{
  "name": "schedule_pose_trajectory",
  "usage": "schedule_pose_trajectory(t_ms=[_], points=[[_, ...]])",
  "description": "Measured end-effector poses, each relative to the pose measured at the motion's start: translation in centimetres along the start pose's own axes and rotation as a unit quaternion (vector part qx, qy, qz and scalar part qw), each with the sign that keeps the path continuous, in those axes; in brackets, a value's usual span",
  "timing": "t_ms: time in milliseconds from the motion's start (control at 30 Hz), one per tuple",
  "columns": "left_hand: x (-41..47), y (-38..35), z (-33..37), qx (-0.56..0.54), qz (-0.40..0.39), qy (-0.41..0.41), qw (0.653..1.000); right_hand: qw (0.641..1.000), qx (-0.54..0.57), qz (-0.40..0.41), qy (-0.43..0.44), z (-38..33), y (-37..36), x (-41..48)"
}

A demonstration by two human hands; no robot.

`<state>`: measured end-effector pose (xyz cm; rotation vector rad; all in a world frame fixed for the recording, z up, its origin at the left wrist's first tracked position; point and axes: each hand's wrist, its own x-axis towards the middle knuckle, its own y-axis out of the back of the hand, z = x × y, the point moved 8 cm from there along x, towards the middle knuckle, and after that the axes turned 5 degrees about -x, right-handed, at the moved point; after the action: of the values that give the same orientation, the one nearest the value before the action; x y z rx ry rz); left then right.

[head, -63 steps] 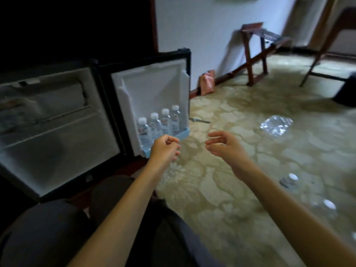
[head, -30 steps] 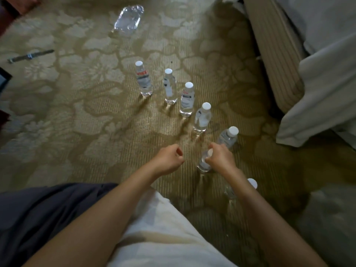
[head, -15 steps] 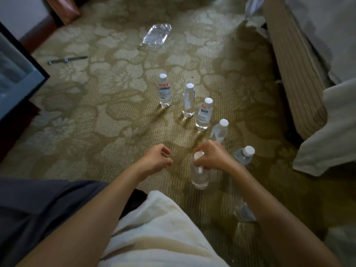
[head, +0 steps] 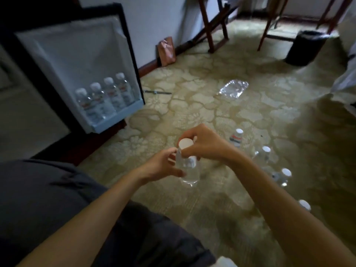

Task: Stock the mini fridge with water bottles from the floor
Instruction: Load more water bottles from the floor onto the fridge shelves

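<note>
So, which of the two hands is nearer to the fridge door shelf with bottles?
Left. The left hand lies below and right of the door shelf in view; the right hand is farther right, past the held bottle.

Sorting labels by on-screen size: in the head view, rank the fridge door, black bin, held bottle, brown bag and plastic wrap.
1. fridge door
2. black bin
3. held bottle: nearness to the camera enlarges it, and the fingers cover part
4. plastic wrap and brown bag look alike, so they are unranked
</note>
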<state>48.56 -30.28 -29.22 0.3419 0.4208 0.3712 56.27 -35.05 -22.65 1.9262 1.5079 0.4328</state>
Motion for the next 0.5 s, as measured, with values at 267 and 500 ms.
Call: schedule_pose_trajectory(t_ms=[267,500], points=[[-3.2,13.6,0.4,-0.016,0.142,-0.053,0.988,0.988,-0.011,-0.091,0.122,-12.8,-1.7,9.2],[-7.6,26.8,-1.7,-0.049,0.312,-0.068,0.946,0.958,-0.05,-0.171,0.224,-25.1,-6.3,16.7]])
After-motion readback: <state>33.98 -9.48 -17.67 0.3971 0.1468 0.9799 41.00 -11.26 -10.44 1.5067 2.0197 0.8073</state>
